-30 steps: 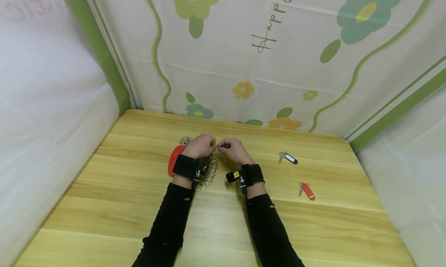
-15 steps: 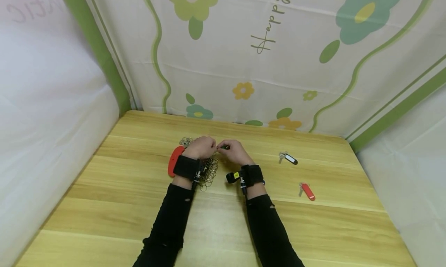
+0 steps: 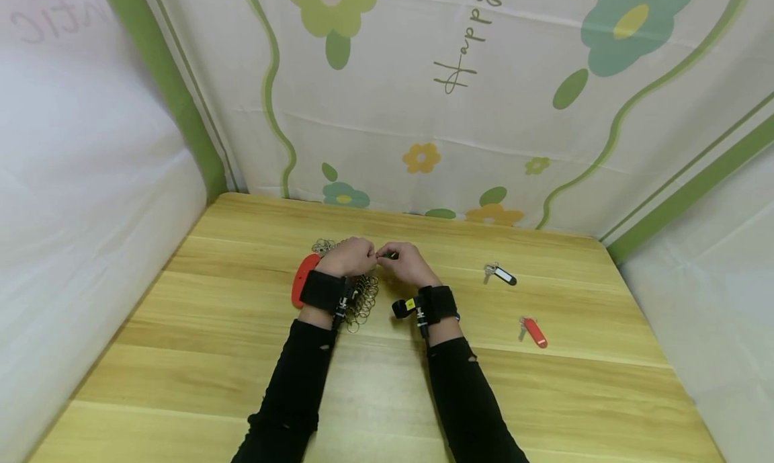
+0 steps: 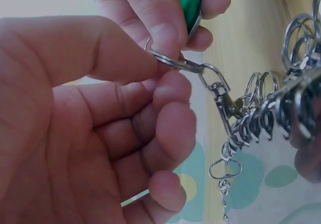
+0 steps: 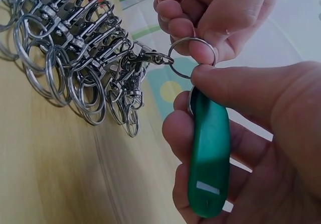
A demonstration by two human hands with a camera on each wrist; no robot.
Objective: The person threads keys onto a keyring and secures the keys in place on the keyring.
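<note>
My left hand point(image 3: 349, 256) pinches a metal split ring point(image 4: 175, 62) between thumb and forefinger. That ring hangs from a swivel clasp point(image 4: 223, 101) at the end of a row of similar clasps and rings point(image 5: 75, 48). With its thumb and curled fingers, my right hand point(image 3: 408, 264) grips a green key tag point(image 5: 210, 153) right beside the split ring. The tag has a small ring of its own at its upper end, partly covered by the right thumb. Whether the tag's ring is threaded on the split ring, I cannot tell.
A red oval piece point(image 3: 305, 281) lies under and left of my left wrist, by a small heap of chain point(image 3: 322, 246). To the right on the wooden table point(image 3: 199, 355) are a black key tag point(image 3: 504, 275) and a red key tag point(image 3: 535, 332), each with keys.
</note>
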